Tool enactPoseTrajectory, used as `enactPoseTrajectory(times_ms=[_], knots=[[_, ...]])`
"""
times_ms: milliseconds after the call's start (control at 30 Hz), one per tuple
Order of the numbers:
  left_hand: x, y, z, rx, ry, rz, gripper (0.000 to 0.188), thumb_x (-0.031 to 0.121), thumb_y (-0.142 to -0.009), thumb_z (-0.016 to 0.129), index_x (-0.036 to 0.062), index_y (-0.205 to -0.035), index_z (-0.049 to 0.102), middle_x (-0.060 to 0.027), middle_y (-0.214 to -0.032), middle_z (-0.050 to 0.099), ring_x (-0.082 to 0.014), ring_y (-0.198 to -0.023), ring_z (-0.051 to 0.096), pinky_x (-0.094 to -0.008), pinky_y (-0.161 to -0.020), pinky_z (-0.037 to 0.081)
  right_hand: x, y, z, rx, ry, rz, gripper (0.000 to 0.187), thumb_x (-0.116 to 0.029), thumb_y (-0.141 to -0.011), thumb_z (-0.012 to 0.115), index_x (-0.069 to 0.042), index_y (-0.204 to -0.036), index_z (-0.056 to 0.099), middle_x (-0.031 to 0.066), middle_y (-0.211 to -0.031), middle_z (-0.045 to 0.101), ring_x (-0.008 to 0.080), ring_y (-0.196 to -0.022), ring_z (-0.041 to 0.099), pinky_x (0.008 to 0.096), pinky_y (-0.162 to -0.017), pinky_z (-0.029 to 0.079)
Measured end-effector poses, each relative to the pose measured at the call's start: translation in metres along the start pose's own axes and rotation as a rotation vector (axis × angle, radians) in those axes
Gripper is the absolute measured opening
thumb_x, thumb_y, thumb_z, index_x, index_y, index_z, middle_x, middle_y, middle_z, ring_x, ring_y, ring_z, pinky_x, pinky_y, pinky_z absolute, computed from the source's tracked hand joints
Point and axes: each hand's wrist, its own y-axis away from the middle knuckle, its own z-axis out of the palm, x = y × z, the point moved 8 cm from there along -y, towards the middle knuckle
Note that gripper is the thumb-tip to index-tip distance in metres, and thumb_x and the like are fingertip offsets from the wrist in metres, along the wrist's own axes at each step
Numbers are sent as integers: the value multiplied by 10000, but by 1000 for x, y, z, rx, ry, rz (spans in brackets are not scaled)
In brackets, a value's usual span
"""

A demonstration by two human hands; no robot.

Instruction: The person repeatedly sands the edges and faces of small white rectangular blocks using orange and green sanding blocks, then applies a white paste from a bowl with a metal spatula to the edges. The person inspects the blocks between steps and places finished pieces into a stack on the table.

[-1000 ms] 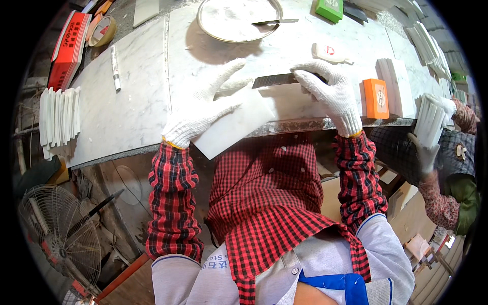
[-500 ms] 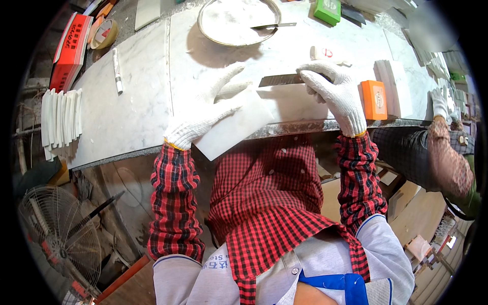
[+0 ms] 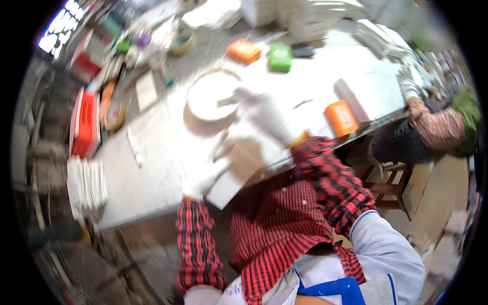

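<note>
In a white knit glove, my left hand (image 3: 201, 175) grips a white rectangular tile (image 3: 226, 190) that sticks out past the table's front edge. My right hand (image 3: 264, 114), also gloved, stretches across the table to the right rim of a round bowl (image 3: 212, 104) of white powder. A short flat metal strip (image 3: 227, 101) stands in the powder, its outer end at my right fingertips. Motion blur smears those fingers, so their grip on the strip is unclear.
An orange box (image 3: 340, 118) stands right; a green box (image 3: 280, 57) and another orange box (image 3: 244, 51) lie beyond. Left are stacked white strips (image 3: 87, 184), a red box (image 3: 85, 123), a tape roll (image 3: 115, 116) and a marker (image 3: 134, 147). A co-worker's arm (image 3: 439, 126) reaches in from the right.
My right hand has moved forward and left, from the front of the table to the bowl. My left hand still holds the tile. The whole view has shifted and blurred.
</note>
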Motion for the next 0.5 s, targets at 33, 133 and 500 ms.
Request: enactPoseTrajectory(times_ms=[33,133,500], knots=[[2,-5,3,-21,-36,-5,721,2,-949,652,3,-1599,342,-147,-1564,496,-239,-1407,528,-317,-1050,501,-8,-10,10,-117,255,-55,215,-112,-843,683,-113,-1044,760,159,-847,741,339,-810,744,429,-702,579],[8,-10,21,-27,159,-162,754,6,-944,658,8,-1614,311,-177,-1550,509,-234,-1370,548,-317,-1036,508,5,-20,56,-456,533,62,169,-132,-829,687,-106,-967,781,189,-877,758,373,-775,761,477,-668,597],[3,2,14,36,183,-179,771,-12,-939,654,84,-1631,330,-196,-1467,589,-115,-1053,627,-257,-877,533,92,103,-93,42,-304,798,298,-259,-983,671,-24,-1149,748,92,-759,711,139,-629,659,288,-602,533]])
